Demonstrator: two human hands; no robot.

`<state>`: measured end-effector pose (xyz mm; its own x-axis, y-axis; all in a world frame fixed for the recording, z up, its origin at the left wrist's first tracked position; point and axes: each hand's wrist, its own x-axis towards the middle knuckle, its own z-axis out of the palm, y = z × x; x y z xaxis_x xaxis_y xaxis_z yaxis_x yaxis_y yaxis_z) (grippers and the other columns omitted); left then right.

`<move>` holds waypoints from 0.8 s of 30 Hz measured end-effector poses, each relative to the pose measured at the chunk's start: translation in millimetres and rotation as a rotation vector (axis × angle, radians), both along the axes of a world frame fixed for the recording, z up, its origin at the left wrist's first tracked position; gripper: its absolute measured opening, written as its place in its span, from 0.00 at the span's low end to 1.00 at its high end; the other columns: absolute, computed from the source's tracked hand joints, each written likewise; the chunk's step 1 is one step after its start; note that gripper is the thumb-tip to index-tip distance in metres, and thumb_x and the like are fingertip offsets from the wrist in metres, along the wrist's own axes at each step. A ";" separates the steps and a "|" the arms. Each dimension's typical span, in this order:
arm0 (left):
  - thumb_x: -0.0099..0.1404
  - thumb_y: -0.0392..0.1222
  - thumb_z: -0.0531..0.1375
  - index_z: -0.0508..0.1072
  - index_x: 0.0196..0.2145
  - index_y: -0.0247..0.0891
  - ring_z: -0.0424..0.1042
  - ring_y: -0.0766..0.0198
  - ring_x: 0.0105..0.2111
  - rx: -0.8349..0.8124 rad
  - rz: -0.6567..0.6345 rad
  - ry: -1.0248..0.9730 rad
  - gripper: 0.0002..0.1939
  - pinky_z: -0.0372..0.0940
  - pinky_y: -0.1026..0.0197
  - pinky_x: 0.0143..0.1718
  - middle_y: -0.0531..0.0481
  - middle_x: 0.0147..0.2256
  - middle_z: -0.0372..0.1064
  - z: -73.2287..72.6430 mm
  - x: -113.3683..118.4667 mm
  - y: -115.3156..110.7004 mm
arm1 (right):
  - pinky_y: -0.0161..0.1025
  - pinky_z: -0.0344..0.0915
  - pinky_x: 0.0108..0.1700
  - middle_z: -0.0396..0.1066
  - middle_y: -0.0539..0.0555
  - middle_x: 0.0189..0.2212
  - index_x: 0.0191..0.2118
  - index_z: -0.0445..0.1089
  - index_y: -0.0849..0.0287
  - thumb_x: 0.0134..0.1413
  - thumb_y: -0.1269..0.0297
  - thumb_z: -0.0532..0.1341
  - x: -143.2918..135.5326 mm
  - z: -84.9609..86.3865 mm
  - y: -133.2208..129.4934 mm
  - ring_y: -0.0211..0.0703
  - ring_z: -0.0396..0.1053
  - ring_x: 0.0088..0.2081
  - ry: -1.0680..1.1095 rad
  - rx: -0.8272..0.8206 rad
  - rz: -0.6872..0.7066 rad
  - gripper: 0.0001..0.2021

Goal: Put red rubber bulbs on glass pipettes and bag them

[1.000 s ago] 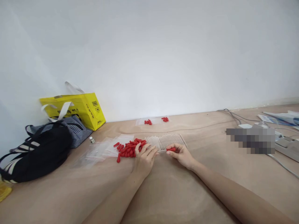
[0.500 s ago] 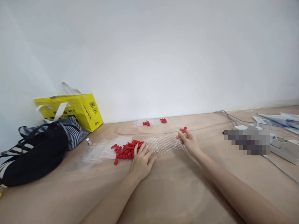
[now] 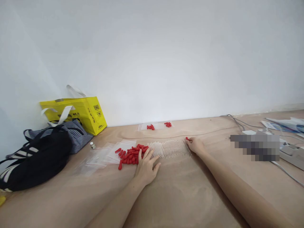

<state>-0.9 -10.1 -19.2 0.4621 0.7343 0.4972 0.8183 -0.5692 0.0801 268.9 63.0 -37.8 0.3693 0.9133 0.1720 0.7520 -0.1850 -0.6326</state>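
Lowered and shifted slightly outward since half a second ago, the right hand [image 3: 195, 145] in the head view now sits at the right end of a row of thin tubes [image 3: 169, 149], its fingers pinched round a red bulb [image 3: 187, 138]. The left hand [image 3: 145, 166] lies open, fingers spread, at the near right edge of the pile of red bulbs [image 3: 130, 155] on the counter [image 3: 180, 196]. Clear bags [image 3: 98, 157] lie left of the pile; behind the row, near the wall [image 3: 180, 63], another bag [image 3: 158, 125] carries two red clusters.
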 end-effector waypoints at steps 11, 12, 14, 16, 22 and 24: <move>0.57 0.41 0.55 0.70 0.41 0.42 0.54 0.51 0.53 0.021 -0.013 -0.029 0.13 0.40 0.36 0.53 0.42 0.49 0.62 -1.1 0.3 -0.1 | 0.33 0.58 0.31 0.71 0.57 0.32 0.36 0.71 0.62 0.51 0.54 0.51 5.2 -2.2 -14.8 0.43 0.68 0.34 -0.056 0.056 -0.010 0.18; 0.57 0.41 0.55 0.70 0.41 0.42 0.54 0.51 0.54 0.016 -0.008 -0.023 0.13 0.40 0.36 0.53 0.42 0.50 0.62 -1.0 0.5 -0.2 | 0.33 0.58 0.31 0.71 0.57 0.32 0.36 0.71 0.62 0.52 0.55 0.51 5.1 -1.8 -16.9 0.42 0.68 0.34 -0.062 0.062 -0.022 0.18; 0.57 0.41 0.55 0.70 0.42 0.42 0.53 0.51 0.54 0.009 0.003 -0.012 0.13 0.39 0.36 0.53 0.42 0.50 0.62 -0.9 0.7 -0.2 | 0.33 0.57 0.31 0.70 0.56 0.32 0.36 0.70 0.60 0.52 0.54 0.50 3.6 -0.4 -21.1 0.42 0.67 0.34 -0.080 0.067 -0.041 0.18; 0.57 0.41 0.55 0.69 0.42 0.42 0.53 0.51 0.54 0.011 0.014 -0.008 0.14 0.39 0.36 0.53 0.42 0.50 0.61 -1.5 0.6 0.0 | 0.33 0.57 0.31 0.69 0.55 0.32 0.34 0.71 0.59 0.50 0.52 0.52 0.3 1.5 -25.1 0.42 0.67 0.34 -0.105 0.067 -0.040 0.17; 0.56 0.41 0.56 0.69 0.41 0.43 0.54 0.51 0.53 0.044 0.031 -0.035 0.13 0.38 0.37 0.52 0.44 0.49 0.63 -4.3 1.3 -1.4 | 0.34 0.56 0.31 0.66 0.55 0.34 0.31 0.72 0.56 0.47 0.54 0.55 -10.5 5.2 -31.6 0.43 0.66 0.35 -0.194 0.012 -0.018 0.13; 0.55 0.40 0.56 0.70 0.40 0.43 0.55 0.51 0.52 0.054 0.043 -0.049 0.12 0.40 0.38 0.52 0.45 0.48 0.63 -2.8 2.1 -2.1 | 0.35 0.56 0.31 0.65 0.55 0.34 0.30 0.72 0.56 0.48 0.55 0.54 -12.0 6.2 -31.6 0.44 0.66 0.35 -0.220 -0.015 -0.019 0.13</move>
<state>1.2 -12.2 -22.0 0.4051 0.7244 0.5578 0.8379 -0.5383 0.0904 256.9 31.4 -31.6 0.3414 0.9096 0.2368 0.8681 -0.2085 -0.4506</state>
